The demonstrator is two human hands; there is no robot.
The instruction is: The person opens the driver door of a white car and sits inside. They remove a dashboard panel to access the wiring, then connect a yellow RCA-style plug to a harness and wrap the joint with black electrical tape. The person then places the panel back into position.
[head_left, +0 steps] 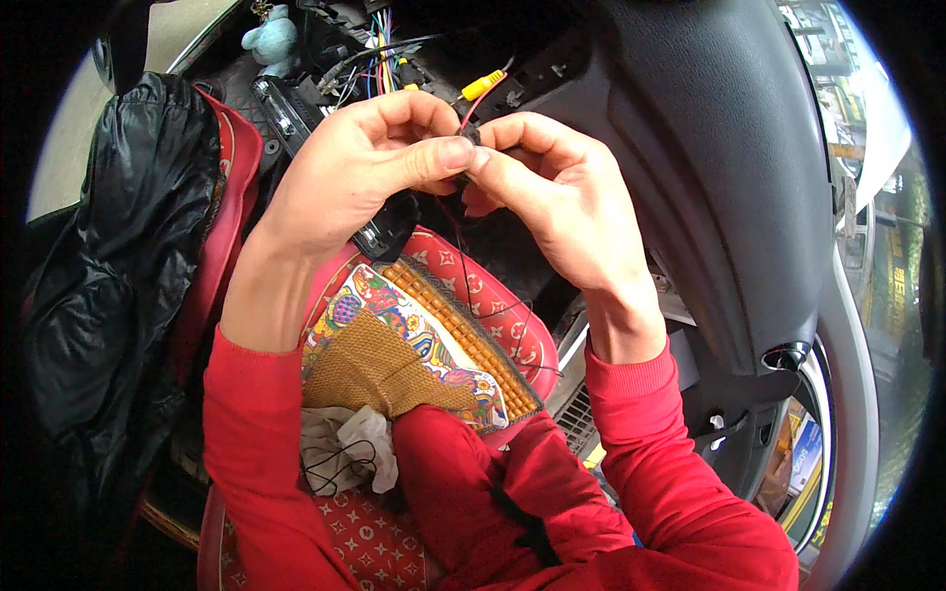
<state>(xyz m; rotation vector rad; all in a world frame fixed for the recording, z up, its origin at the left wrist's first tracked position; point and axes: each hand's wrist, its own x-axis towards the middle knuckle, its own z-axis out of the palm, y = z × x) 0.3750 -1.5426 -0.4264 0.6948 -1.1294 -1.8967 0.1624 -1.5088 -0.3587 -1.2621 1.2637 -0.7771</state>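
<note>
Both my hands meet at the upper middle, fingertips pinched together. My left hand (384,158) is closed, thumb and forefinger on a thin red wire (469,116) with a small dark piece (471,134) on it, perhaps tape. From the other side my right hand (552,177) pinches the same spot, its thumb touching the left thumb. My fingers cover most of the dark piece. Just beyond the fingertips sits a yellow cable plug (483,85), with the red wire beside it. A thin dark cable (463,258) hangs below my hands over the red seat.
Loose coloured wires (382,44) spill from the open dashboard, near a blue plush toy (272,41). A black door panel (719,167) stands at right. A patterned red seat (512,320) carries a beaded mat (463,330). Crumpled white paper (360,448) lies by my leg; a black jacket (138,217) hangs left.
</note>
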